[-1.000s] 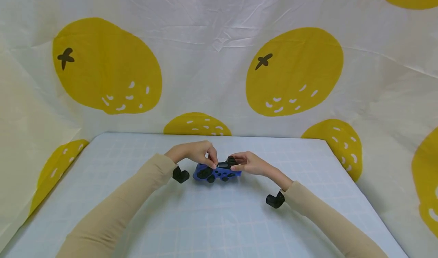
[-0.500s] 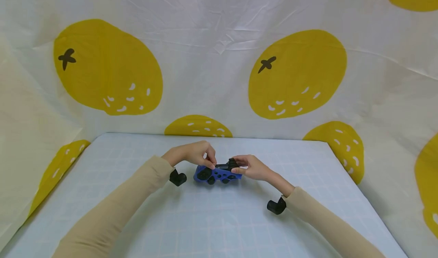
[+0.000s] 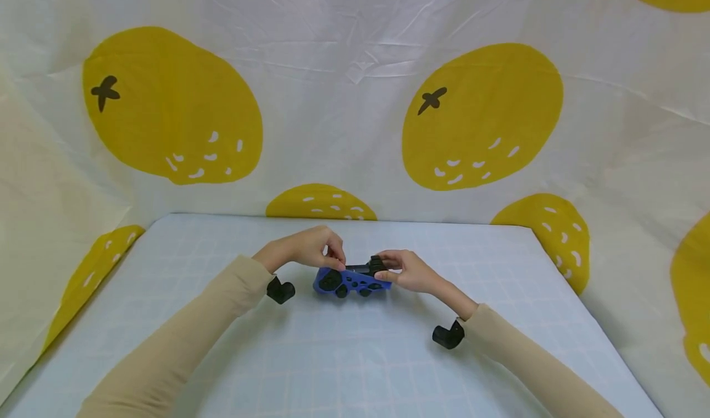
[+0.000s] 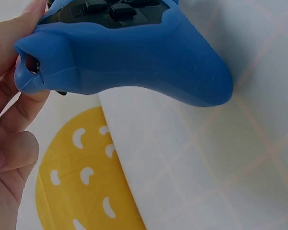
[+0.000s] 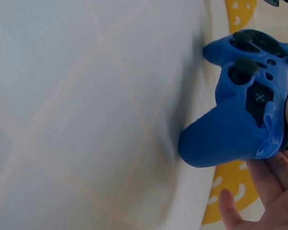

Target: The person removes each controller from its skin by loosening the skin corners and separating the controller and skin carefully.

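Left hand [image 3: 304, 246] above table [image 3: 355, 350], curtain-like backdrop [image 3: 338, 110]

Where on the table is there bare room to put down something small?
The widest free patch of table lies in front of the controller, between the left sleeve and the right sleeve. More bare table shows outside each sleeve, toward the side edges, and a narrower strip behind the controller. Crowded: the controller itself, gripped by left hand and right hand.

Ctrlr [image 3: 350, 280] is flanked by L hand [image 3: 310, 247] (10 o'cl.), R hand [image 3: 410, 272] (3); L cam [image 3: 281, 290] is placed at 9, R cam [image 3: 448, 335] at 4; table [image 3: 355, 356] is backed by cloth [image 3: 338, 116] (12).
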{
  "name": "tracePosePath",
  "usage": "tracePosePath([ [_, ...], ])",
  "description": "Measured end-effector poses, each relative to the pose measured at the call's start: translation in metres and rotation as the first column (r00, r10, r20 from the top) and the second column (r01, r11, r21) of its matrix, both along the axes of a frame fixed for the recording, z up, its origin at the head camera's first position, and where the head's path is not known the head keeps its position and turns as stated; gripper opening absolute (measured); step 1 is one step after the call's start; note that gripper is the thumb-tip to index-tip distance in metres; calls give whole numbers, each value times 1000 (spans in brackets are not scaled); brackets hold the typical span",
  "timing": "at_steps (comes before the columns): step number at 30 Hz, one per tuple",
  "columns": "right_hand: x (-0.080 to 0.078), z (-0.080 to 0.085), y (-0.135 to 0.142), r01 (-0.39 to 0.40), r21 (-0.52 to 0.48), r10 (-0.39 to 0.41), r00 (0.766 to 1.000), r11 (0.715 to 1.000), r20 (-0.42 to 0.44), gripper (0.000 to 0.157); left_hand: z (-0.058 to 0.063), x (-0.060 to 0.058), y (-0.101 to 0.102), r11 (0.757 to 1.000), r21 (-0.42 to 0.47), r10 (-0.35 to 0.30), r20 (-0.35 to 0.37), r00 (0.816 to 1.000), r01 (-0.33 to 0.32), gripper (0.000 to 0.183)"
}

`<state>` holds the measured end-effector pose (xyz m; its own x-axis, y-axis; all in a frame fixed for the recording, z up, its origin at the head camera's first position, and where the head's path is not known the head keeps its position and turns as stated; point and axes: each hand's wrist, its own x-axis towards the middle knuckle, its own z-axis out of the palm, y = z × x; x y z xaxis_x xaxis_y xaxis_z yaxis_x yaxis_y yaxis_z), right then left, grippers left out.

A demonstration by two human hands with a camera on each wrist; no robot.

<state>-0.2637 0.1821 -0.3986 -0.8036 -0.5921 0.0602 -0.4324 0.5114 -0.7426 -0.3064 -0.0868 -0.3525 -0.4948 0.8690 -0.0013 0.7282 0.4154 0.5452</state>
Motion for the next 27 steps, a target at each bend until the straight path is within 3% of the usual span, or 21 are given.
tracePosePath([
  [12, 1, -3, -1, 12, -14, -12, 1000, 1000, -14, 47, 6, 8, -12, 1000, -13, 3, -99, 995, -4, 14],
  [18, 2, -2, 0, 17, -1, -17, 1000, 1000, -26, 46, 10, 10, -13, 996, -78, 34, -146, 989, -46, 22],
  [22, 2, -3, 0, 14, 6, -14, 999, 1000, -34, 45, 11, 11, -15, 991, -115, 55, -142, 988, -71, 23],
  [27, 4, -2, 0, 11, 11, -10, 999, 1000, -41, 46, 8, 14, -22, 989, -117, 79, -85, 993, -89, 22],
])
